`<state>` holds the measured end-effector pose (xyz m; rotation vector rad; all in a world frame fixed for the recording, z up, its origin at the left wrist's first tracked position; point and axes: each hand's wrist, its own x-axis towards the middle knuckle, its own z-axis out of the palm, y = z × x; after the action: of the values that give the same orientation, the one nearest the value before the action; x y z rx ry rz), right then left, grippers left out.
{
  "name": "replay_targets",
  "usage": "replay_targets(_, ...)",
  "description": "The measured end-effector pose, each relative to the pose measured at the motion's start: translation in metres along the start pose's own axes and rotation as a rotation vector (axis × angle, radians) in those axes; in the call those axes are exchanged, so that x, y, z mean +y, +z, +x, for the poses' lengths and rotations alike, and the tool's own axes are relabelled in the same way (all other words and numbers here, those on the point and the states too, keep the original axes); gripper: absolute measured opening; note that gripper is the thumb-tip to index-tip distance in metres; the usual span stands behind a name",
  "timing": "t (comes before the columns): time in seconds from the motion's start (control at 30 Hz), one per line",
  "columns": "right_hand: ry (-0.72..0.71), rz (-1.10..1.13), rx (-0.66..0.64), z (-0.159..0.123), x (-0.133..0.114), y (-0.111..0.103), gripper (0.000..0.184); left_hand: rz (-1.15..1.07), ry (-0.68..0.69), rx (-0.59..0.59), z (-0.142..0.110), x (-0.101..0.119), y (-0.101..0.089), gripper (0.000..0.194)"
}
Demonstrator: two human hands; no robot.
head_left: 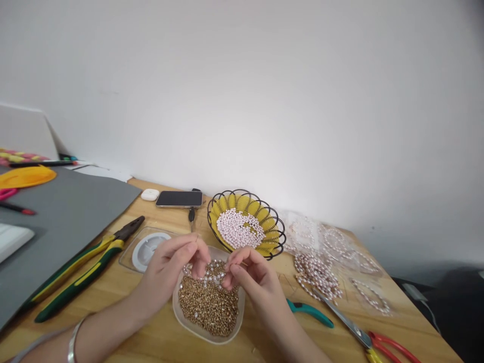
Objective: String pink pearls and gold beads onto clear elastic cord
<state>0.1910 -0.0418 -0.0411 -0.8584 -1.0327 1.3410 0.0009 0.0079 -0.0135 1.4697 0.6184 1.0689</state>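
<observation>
My left hand [172, 267] and my right hand [251, 277] meet over a white dish [181, 315] filled with small gold beads [207, 305]. Both hands pinch a short strand of pearl and gold beads [206, 272] that stretches between the fingertips just above the dish. A silver bangle [73, 340] circles my left wrist. Behind the hands stands a black wire basket with a yellow liner [270, 227] that holds pale pink pearl beads [239, 229].
Green-and-yellow pliers [81, 267] and a clear box with a thread spool [145, 247] lie at the left. A phone [179, 198] and a white earbud case [150, 194] sit at the back. Finished pearl strands [317, 275], teal-handled pliers [310, 312] and red-handled scissors [378, 343] lie at the right.
</observation>
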Motion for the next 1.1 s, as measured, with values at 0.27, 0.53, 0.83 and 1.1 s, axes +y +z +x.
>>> replay_targets(0.27, -0.013, -0.048, 0.031, -0.001, 0.006, -0.001, 0.019, 0.181, -0.062, -0.103, 0.004, 0.010, -0.002, 0.032)
replay_targets(0.53, -0.042, -0.079, -0.014, -0.002, -0.001, 0.001, 0.016, 0.542, -0.032, -0.399, 0.001, 0.008, 0.011, 0.035)
replay_targets(0.83, 0.000, -0.130, -0.034, -0.005, -0.005, 0.004, 0.020, 0.615, -0.015, -0.432, 0.000, 0.006, 0.013, 0.030)
replay_targets(1.1, 0.006, -0.087, -0.042, -0.005, -0.010, 0.006, 0.026, 0.500, -0.097, -0.463, -0.001, 0.009, 0.012, 0.036)
